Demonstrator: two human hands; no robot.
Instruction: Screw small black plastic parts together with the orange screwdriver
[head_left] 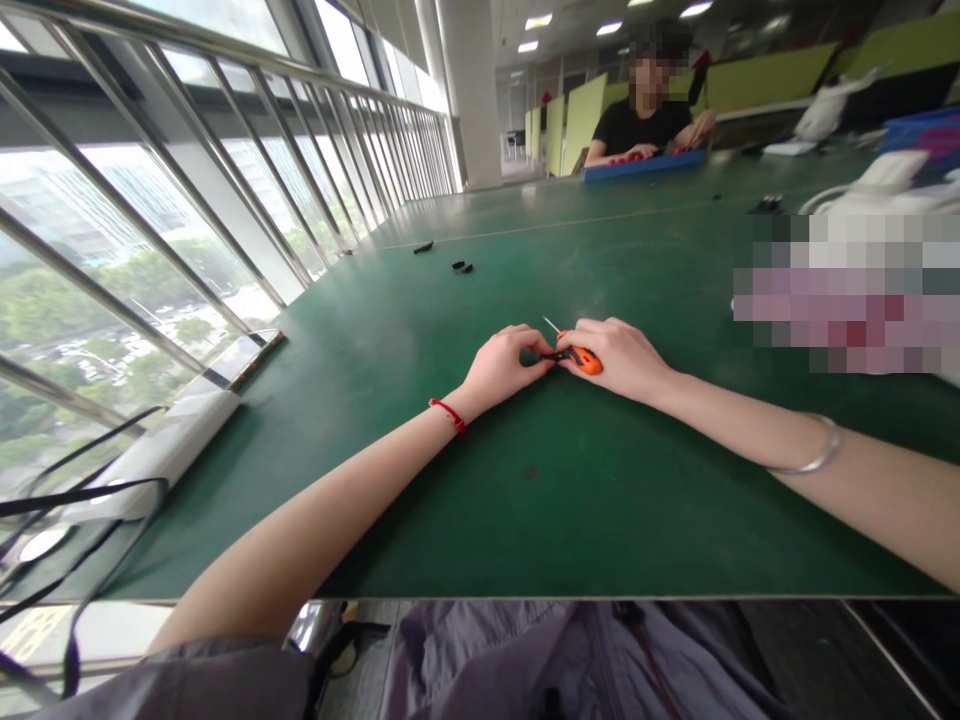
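Both hands meet near the middle of the green table (525, 480). My right hand (622, 358) is closed around a small screwdriver with an orange handle (583, 360); its thin metal tip (551, 324) points up and to the left. My left hand (504, 362), with a red string at the wrist, pinches a small black part (553, 354) against the tool's front end. Most of the black part is hidden by my fingers.
Three small black pieces (454, 262) lie farther back on the table. A white power strip with black cables (161, 450) sits at the left edge by the window railing. A person in black works at a blue tray (645, 165) at the far end. Blurred items lie right.
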